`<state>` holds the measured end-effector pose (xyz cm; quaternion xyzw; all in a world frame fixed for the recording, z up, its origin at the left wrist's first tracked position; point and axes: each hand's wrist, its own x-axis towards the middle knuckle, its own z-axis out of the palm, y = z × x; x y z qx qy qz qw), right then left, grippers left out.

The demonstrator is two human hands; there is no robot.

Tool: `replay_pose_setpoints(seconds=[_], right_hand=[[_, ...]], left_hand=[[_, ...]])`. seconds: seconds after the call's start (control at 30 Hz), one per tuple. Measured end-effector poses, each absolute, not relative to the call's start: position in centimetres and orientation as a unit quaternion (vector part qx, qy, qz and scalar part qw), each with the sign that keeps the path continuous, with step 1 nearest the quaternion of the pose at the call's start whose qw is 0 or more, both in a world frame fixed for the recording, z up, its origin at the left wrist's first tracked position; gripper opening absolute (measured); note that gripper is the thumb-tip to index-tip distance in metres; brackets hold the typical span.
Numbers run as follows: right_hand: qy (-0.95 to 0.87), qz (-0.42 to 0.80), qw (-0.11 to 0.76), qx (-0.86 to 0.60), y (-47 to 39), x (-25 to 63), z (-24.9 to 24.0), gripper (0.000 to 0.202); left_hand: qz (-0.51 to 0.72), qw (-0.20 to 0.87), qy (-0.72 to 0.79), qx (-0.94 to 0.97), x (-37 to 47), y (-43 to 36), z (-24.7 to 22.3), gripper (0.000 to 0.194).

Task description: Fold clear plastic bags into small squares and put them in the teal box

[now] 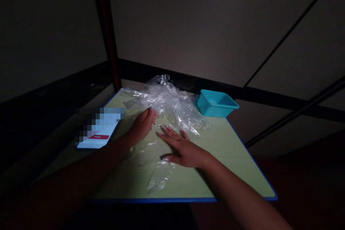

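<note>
A thin clear plastic bag lies spread over the front middle of the table. My right hand rests palm down on it, fingers spread and thumb pointing left. To the left and a little farther back, my left hand is closed, thumb and fingertips drawn together at the plastic; the exact grip is hard to see in the dim light. Just beyond both hands sits a loose heap of crumpled clear plastic bags, reaching to the table's back edge.
A turquoise plastic basket stands at the back right corner of the pale green, blue-edged table. On the left lies a phone with a lit screen, partly pixelated. Dark wall panels rise close behind the table.
</note>
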<state>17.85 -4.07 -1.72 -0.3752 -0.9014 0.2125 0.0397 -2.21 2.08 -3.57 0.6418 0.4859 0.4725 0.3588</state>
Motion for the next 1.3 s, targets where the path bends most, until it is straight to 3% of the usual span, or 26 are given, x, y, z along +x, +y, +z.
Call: replay_pose_setpoints(seconds=[0.4,0.8,1.13,1.3], right_hand=[[-0.881,0.229,-0.053,-0.410,-4.3,17.8,-1.8,0.091],[-0.888,0.215,-0.042,-0.405,-4.6,17.9,-1.5,0.093],[-0.888,0.207,-0.002,-0.410,-5.3,17.9,-1.2,0.092],[-0.895,0.190,0.016,-0.403,-5.5,18.0,-0.9,0.090]], left_hand=[[0.523,0.407,0.428,0.614,-2.1,2.4,-4.2,0.050],[0.530,0.415,0.425,0.605,-1.8,2.0,-3.8,0.046],[0.504,0.392,0.476,0.605,-2.3,2.6,-4.2,0.062],[0.497,0.359,0.509,0.604,-2.6,3.3,-4.8,0.061]])
